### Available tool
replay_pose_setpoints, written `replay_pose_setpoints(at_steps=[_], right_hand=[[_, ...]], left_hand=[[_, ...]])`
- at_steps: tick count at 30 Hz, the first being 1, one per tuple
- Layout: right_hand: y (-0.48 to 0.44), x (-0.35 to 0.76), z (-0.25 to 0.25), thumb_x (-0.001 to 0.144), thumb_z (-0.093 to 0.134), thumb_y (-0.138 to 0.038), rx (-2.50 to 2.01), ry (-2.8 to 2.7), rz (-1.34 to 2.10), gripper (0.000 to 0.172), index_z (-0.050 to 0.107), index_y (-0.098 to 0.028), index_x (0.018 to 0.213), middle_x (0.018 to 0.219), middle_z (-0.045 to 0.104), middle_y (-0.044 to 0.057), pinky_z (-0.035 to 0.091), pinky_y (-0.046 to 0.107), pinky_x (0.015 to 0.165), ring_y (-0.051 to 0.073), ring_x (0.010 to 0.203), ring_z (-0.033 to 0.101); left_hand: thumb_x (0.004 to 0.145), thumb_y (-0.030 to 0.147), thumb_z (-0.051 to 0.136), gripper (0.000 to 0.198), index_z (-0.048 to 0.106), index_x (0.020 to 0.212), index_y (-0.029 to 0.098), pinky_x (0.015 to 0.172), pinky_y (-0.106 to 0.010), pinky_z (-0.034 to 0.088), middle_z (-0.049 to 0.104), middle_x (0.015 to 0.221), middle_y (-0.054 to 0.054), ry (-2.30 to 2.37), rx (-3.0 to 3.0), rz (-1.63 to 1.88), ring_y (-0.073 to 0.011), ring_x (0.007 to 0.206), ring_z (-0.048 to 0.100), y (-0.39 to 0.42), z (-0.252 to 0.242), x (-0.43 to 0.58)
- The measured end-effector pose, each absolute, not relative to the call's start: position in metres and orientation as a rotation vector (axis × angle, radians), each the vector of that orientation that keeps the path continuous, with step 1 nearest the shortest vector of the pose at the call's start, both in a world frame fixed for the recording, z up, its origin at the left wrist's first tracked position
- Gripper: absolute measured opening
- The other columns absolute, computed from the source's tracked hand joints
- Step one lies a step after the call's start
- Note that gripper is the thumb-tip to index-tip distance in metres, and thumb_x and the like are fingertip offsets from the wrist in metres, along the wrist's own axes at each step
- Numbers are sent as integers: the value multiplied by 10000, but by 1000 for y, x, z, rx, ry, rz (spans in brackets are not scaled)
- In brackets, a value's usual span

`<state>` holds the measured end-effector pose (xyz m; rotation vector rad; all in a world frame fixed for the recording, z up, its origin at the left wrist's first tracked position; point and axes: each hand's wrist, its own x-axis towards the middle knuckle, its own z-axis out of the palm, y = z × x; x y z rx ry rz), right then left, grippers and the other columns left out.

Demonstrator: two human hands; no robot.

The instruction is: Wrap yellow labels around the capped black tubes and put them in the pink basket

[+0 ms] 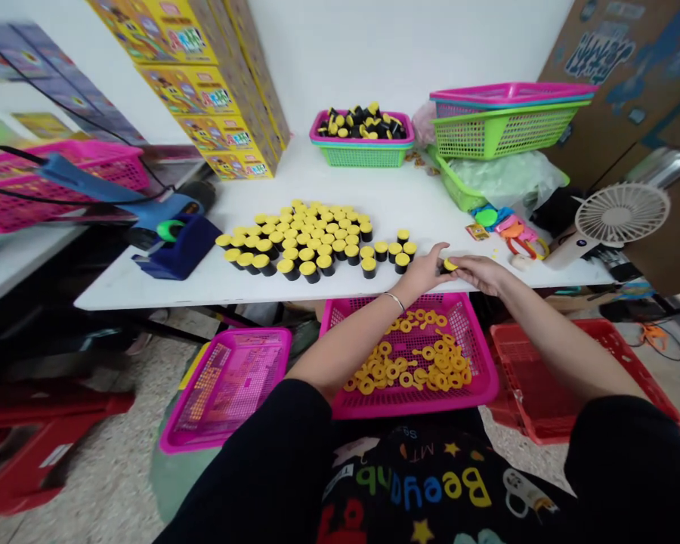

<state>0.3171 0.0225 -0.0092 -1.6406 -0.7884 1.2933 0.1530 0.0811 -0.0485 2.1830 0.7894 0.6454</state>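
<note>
The bench (408, 200) carries a group of small pots (316, 233) across its middle, with several outliers to the right. At the front edge, right of the group, the hands (450, 273) have one pot (449, 265) between them. A tape dispenser (184, 245) sits at the left end. Box stack (227, 128): rear left. Pot basket (366, 157): rear centre, behind the group. Stacked baskets (502, 136): rear right. Fan (622, 214): right end. Below the front edge, the centre basket (413, 406) contains rings (442, 366); the side basket (173, 434) lies left, the crate (510, 363) right.
</note>
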Motion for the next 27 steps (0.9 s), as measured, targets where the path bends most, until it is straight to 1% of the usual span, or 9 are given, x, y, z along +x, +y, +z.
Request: replay_pose_setpoints(at_steps=[2,4,8,10,13,17,21,24,27], right_hand=[[24,316,-9,832,774,-188,-1672,-851,1244,137,691,-176,723,772,763,34,633,159,747,88,671,711],[23,315,-8,817,792,-227,-1697,-909,1197,193,658,-182,685,752,755,40,637,202,764,105,675,714],[17,311,0,785,806,-347,-1800,-1083,1031,197,697,-183,789,754,759,51,634,312,698,149,626,693],[16,309,6,726,834,-364,-1843,-1185,908,225,730,-183,811,773,765,55,614,340,725,179,671,699],[18,303,13,659,856,-344,-1932,-1396,688,237,768,-181,809,823,782,67,574,342,823,228,807,724],[23,296,12,753,772,-393,-2128,-1701,377,308,794,-153,945,883,803,102,563,326,790,249,838,748],[29,288,4,813,697,-340,-2157,-1735,237,334,783,-126,1054,1052,797,164,547,356,915,293,1003,748],[35,284,1,820,670,-297,-2153,-1731,212,351,769,-113,1102,1121,780,186,525,377,983,309,1078,731],[42,283,1,820,664,-290,-2133,-1710,226,364,759,-103,1117,1137,773,191,520,382,996,309,1091,726]], left_hand=[[863,352,743,765,364,1489,129,899,-324,518,738,1055,-99,810,2196,634,-227,1010,715,80,-48,153],[874,331,734,758,355,1496,126,902,-332,520,735,1061,-105,822,2208,628,-236,1019,714,78,-48,153],[883,315,731,769,339,1514,120,888,-352,527,731,987,-98,849,2204,641,-254,980,717,73,-47,153],[861,325,760,810,333,1516,111,892,-365,530,732,972,-105,867,2171,651,-268,987,717,72,-46,153],[819,328,805,885,315,1518,95,902,-369,534,738,990,-126,849,2127,672,-276,1004,716,73,-45,153],[826,306,794,868,312,1518,98,905,-364,533,741,968,-117,855,2147,678,-270,985,719,75,-46,153],[897,262,697,787,281,1548,112,852,-359,541,740,966,-128,940,2202,634,-277,950,725,72,-46,153],[938,254,628,780,209,1580,108,857,-371,543,733,1065,-176,966,2224,616,-288,988,722,68,-44,153],[930,194,601,787,178,1586,93,992,-384,509,639,1309,-244,937,2215,717,-283,1191,657,61,-43,151]])
